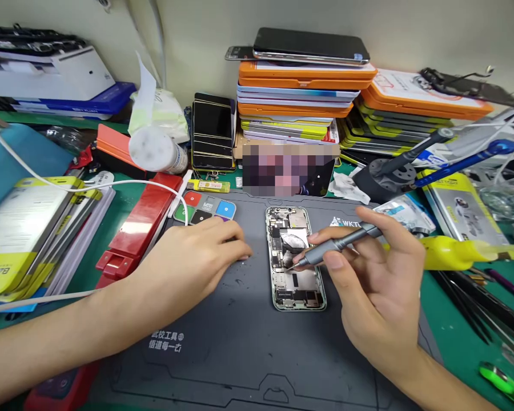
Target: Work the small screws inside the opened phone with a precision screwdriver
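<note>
An opened phone (pixel 295 285) lies face down in the middle of the grey work mat (pixel 240 342), its boards and parts exposed. My right hand (pixel 368 285) is closed around a grey screwdriver (pixel 338 244), whose tip rests on the phone's inside near its left middle. My left hand (pixel 197 251) lies on the mat just left of the phone, fingers bent with the tips pressed down near small specks on the mat; what is under the fingertips is too small to make out.
Stacked orange and green cases (pixel 304 97) with a phone on top stand behind. A red box (pixel 141 228), battery packs (pixel 25 228), a white cable (pixel 89 185), a yellow bottle (pixel 462 254), tweezers (pixel 488 308) and a tool stand (pixel 385 171) surround the mat.
</note>
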`<state>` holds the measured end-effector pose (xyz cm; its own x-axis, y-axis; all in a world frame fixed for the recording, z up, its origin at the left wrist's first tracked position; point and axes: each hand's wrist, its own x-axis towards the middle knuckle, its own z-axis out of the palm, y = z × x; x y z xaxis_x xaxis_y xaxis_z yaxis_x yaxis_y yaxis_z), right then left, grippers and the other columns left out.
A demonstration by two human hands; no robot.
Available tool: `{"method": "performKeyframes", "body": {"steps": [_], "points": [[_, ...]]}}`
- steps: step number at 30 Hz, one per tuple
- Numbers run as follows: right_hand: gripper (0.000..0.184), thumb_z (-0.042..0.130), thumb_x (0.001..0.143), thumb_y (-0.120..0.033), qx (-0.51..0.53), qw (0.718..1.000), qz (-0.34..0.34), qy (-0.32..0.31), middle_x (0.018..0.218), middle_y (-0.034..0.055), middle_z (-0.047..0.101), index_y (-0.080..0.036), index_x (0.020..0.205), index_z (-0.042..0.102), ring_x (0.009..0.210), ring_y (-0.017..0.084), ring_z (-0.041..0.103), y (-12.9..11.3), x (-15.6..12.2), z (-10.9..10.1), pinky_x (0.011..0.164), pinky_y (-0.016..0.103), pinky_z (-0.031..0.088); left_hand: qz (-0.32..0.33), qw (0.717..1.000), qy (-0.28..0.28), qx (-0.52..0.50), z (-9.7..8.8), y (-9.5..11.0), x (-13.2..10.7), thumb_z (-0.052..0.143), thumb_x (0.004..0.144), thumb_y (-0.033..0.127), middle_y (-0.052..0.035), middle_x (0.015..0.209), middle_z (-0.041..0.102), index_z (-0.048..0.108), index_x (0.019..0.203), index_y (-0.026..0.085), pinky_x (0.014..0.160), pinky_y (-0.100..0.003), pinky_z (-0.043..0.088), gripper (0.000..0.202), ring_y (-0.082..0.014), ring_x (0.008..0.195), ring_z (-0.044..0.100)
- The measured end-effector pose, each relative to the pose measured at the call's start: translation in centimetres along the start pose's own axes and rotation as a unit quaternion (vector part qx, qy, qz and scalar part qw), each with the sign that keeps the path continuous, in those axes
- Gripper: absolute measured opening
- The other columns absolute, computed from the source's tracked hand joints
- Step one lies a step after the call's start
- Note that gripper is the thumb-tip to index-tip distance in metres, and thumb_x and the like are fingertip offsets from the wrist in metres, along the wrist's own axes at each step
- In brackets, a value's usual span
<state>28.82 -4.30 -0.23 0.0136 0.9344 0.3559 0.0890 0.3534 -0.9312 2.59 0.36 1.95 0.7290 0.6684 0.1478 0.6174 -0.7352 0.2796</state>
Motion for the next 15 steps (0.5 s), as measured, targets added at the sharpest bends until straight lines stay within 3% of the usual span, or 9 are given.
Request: {"method": "performKeyframes", "body": {"steps": [4, 7, 15], "points": [[0.053, 0.063, 0.108, -0.011, 0.001, 1.0, 0.004, -0.003, 0.116, 0.0005, 0.075, -0.041, 0.15, 0.053, 0.086, 0.015, 0.081, 0.0, -0.1, -0.3, 0.073, 0.028, 0.074, 0.061, 0.998, -0.028, 0.001, -0.9, -0.6, 0.2, 0.045, 0.102, -0.005, -0.0051, 0.116, 0.078, 0.078, 0.115, 0.018, 0.077, -0.038, 0.055, 0.042, -0.0253, 0.096, 0.072], [0.053, 0.064, 0.108, -0.012, -0.001, 1.0, 0.011, -0.002, 0.116, 0.001, 0.075, -0.04, 0.151, 0.053, 0.086, 0.016, 0.081, 0.0, -0.2, -0.4, 0.074, 0.03, 0.074, 0.07, 0.996, -0.045, -0.016, -1.4, -1.1, 0.5, 0.045, 0.103, -0.004, -0.0047, 0.113, 0.078, 0.077, 0.116, 0.018, 0.082, -0.038, 0.054, 0.041, -0.0243, 0.097, 0.071], [0.05, 0.061, 0.111, -0.017, -0.009, 1.0, 0.021, 0.004, 0.116, 0.0016, 0.074, -0.041, 0.153, 0.051, 0.086, 0.016, 0.081, -0.1, -0.2, -0.2, 0.076, 0.031, 0.074, 0.076, 0.997, 0.016, -0.012, -0.4, -1.0, 0.6, 0.046, 0.105, -0.004, -0.004, 0.109, 0.078, 0.076, 0.113, 0.016, 0.079, -0.037, 0.052, 0.037, -0.0219, 0.092, 0.07]]}}
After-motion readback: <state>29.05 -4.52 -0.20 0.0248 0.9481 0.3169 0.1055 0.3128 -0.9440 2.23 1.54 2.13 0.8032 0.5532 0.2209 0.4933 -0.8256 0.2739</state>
